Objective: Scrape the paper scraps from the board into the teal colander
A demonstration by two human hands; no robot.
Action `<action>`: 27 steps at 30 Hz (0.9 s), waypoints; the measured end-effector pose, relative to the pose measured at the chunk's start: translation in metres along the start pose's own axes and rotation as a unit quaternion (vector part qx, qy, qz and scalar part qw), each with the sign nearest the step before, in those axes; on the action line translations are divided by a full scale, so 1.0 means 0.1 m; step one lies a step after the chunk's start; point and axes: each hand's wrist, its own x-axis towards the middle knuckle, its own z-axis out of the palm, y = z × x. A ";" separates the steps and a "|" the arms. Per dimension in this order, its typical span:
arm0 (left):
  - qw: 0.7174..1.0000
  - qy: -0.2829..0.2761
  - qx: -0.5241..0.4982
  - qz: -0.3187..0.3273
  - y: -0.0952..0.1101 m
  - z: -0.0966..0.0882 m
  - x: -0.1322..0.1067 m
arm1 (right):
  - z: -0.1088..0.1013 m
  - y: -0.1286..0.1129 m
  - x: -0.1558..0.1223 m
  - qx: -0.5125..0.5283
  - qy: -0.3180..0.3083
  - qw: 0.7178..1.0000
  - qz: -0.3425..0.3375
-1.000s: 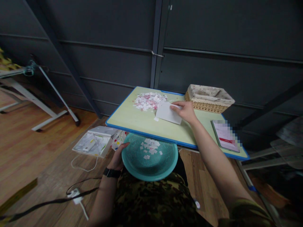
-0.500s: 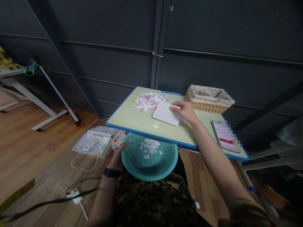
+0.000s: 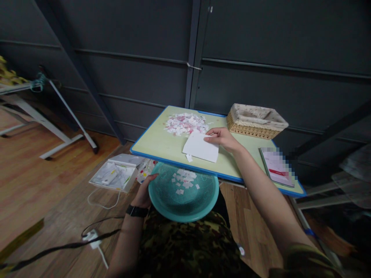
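Note:
My right hand (image 3: 222, 138) pinches a white card (image 3: 200, 148) flat on the green, blue-edged table (image 3: 156, 143). The card's near corner touches a small white scrap (image 3: 189, 158) close to the table's front edge. A pile of pink and white paper scraps (image 3: 185, 124) lies at the table's far side. My left hand (image 3: 144, 192) grips the left rim of a teal mesh bowl (image 3: 183, 200) held just below the table's front edge. Several white scraps lie inside the bowl.
A wicker basket (image 3: 256, 121) with cloth lining stands at the table's far right. A booklet (image 3: 277, 167) lies near the right edge. On the wooden floor to the left are an open white box (image 3: 116, 175), cables and a white frame stand (image 3: 55, 131).
My right hand has dragged the white card toward me, pushing the loose scrap closer to the table's front edge. The bowl and my left hand have stayed put.

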 end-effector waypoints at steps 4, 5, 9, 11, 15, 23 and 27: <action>1.000 -0.003 0.004 -0.005 0.00 0.00 -0.01 | 0.01 0.00 0.00 0.008 -0.023 1.000 0.012; 1.000 -0.004 0.005 -0.005 0.00 0.00 -0.01 | 0.02 0.00 0.00 0.008 -0.037 0.999 0.015; 1.000 -0.008 0.005 -0.001 0.00 -0.01 -0.01 | 0.04 -0.02 -0.02 0.003 -0.071 0.997 0.020; 1.000 -0.009 0.003 -0.003 0.00 -0.02 -0.01 | 0.05 -0.02 -0.03 0.002 -0.082 0.996 0.022; 1.000 -0.012 0.001 -0.009 0.01 -0.03 -0.01 | 0.06 0.00 -0.03 0.005 -0.105 0.994 0.022; 1.000 -0.005 -0.005 0.004 0.00 -0.03 -0.01 | 0.14 -0.01 -0.05 0.010 -0.161 0.986 0.029; 1.000 -0.004 0.004 0.008 0.00 -0.01 -0.02 | 0.17 -0.03 -0.07 0.017 -0.175 0.984 0.034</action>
